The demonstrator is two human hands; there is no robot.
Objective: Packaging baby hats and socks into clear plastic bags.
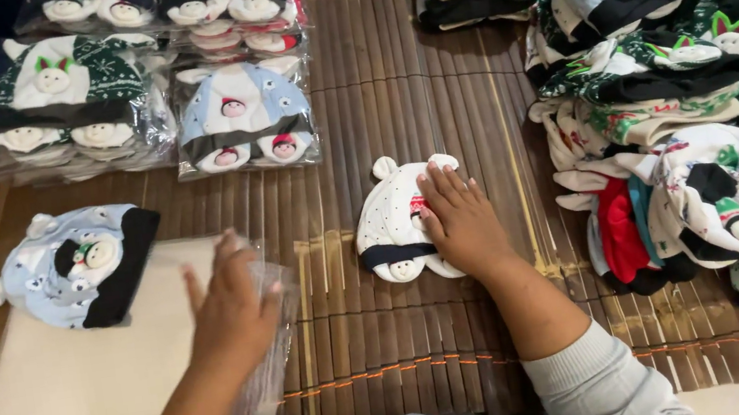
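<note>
Nearest, at bottom centre, a pale sleeve leads up to the right hand. Beneath everything runs the dark bamboo-slat tabletop. Loose snowman caps heap at the right; bagged caps stack at the upper left. Clear plastic bags lie lower left, the left hand spread flat on them, gripping nothing. A blue cap rests on the bags' upper-left corner. At centre, the right hand presses flat on a white cap.
</note>
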